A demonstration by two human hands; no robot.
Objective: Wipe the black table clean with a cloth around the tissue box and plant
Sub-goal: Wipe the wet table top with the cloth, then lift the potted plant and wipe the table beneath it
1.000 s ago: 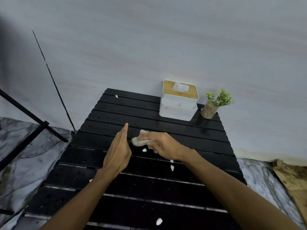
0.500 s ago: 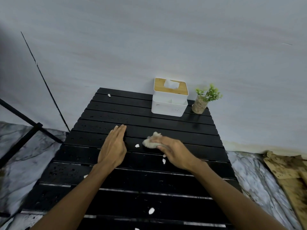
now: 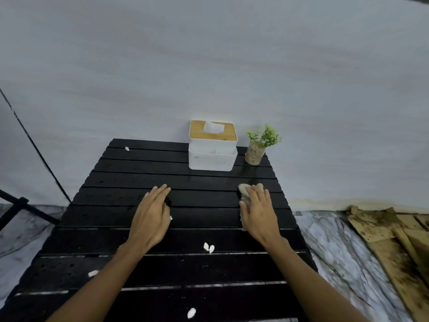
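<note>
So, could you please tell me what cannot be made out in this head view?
Head view only:
Cloth: mostly covered by the right hand; its full shape is hidden.
Table: near edge cut off by the frame's bottom; patch under the left hand hidden.
White scraps: too small to identify.
Slats behind the tissue box: hidden by it.

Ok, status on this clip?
Right hand presses beige cloth on black slatted table. Left hand rests flat. White scraps scattered; bamboo-lidded white tissue box, green plant beyond.

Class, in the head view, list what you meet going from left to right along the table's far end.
White scrap → tissue box → plant.
</note>
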